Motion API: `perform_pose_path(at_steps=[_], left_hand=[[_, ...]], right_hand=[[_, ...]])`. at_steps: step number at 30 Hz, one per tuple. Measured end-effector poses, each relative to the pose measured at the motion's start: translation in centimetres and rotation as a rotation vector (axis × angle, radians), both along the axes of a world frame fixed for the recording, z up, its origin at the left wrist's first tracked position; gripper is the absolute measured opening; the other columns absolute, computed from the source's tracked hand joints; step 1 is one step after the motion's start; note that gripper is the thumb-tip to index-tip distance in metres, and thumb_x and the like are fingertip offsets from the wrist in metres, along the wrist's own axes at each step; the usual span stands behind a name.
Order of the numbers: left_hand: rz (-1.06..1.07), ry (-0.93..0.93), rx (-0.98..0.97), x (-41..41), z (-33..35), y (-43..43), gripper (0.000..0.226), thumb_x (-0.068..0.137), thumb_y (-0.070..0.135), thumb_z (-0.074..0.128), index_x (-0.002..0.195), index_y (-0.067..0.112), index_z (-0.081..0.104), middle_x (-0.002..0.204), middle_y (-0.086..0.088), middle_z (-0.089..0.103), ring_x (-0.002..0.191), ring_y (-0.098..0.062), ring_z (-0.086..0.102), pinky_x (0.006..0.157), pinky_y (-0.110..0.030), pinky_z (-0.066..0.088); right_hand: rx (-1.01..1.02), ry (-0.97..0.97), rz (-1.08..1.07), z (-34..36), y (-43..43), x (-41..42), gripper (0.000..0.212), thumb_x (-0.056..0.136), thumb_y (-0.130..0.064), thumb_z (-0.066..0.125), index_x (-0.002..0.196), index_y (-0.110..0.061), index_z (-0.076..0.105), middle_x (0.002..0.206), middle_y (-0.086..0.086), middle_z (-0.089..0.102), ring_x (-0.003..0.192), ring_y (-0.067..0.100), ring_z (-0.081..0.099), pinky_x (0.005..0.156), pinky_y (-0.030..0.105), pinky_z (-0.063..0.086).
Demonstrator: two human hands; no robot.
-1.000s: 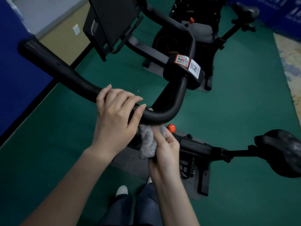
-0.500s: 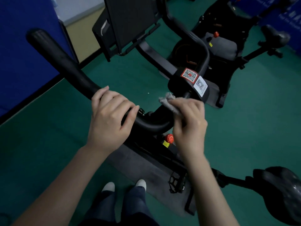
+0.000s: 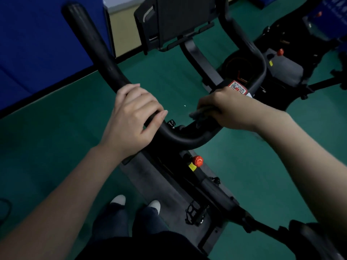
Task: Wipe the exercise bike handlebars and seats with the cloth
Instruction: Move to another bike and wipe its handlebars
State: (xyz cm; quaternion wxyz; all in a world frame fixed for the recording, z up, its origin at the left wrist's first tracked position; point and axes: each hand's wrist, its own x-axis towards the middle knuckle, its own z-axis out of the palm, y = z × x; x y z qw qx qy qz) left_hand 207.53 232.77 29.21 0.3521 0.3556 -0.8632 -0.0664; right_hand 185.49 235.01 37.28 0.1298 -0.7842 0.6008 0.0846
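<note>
Looking down on a black exercise bike handlebar [image 3: 105, 59] above a green floor [image 3: 56, 137]. Left hand [image 3: 131, 119] on the left arm of the bar, just before the bend, fingers curled over the top: grip clamped on the handlebar. Right hand [image 3: 225, 109] on the right arm of the bar, just below a red and white sticker [image 3: 238, 87] with a printed code, partly covered by the knuckles. Grip of this hand closed on a grey cloth [image 3: 199, 113], pressed against the bar. Only a small crumpled corner of it visible, sticking out to the left of the fingers, the rest hidden under the palm. Somewhat blurred here, so extent of contact with the bar impossible to tell.

Far end of the right arm of the bar cut off at the top edge. Back of a dark screen holder [image 3: 180, 17] above the middle, upper part also cut off. Below the bend a red knob [image 3: 197, 160] with a small yellow tag just beside it, then a pedal [image 3: 197, 212] lower down, dim and hard to read. Seat [image 3: 315, 239] in the bottom right corner, very dark, partly hidden behind the right forearm and cut by the frame edge. Grey mat [image 3: 159, 184] under the bike. Two white shoe tips [image 3: 118, 200] near the bottom, just beside the mat. Second bike [image 3: 285, 68] at the top right, well apart, mostly in shadow. Blue wall panel [image 3: 37, 44] at the top left.
</note>
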Motion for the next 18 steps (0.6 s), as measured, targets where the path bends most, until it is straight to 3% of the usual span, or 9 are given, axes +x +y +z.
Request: perform_pose_path(at_steps=[6, 10, 18], left_hand=[[0.018, 0.007, 0.057, 0.1, 0.4, 0.0, 0.029, 0.098, 0.019, 0.044, 0.083, 0.008, 0.067, 0.084, -0.001, 0.065, 0.091, -0.021, 0.057, 0.106, -0.031, 0.023], [0.032, -0.019, 0.060, 0.1, 0.5, 0.1, 0.029, 0.098, 0.017, 0.044, 0.083, 0.007, 0.067, 0.083, -0.002, 0.064, 0.090, -0.021, 0.057, 0.107, -0.029, 0.023], [0.026, -0.066, 0.050, 0.2, 0.5, 0.0, 0.032, 0.099, 0.018, 0.042, 0.083, 0.008, 0.066, 0.082, -0.001, 0.063, 0.090, -0.021, 0.057, 0.109, -0.029, 0.023]], right_hand=[[0.103, -0.135, 0.011, 0.0, 0.4, 2.6, 0.021, 0.089, -0.011, 0.054, 0.105, -0.016, 0.067, 0.077, -0.007, 0.058, 0.079, 0.012, 0.054, 0.067, 0.013, 0.032], [0.052, -0.271, -0.076, -1.2, 1.4, 4.7, 0.014, 0.090, -0.015, 0.057, 0.099, -0.012, 0.067, 0.086, 0.005, 0.069, 0.087, 0.019, 0.062, 0.074, 0.024, 0.043], [-0.157, -0.352, -0.180, -1.9, 3.4, 4.7, 0.012, 0.086, -0.009, 0.056, 0.088, -0.010, 0.068, 0.073, 0.008, 0.067, 0.076, 0.025, 0.061, 0.064, 0.029, 0.041]])
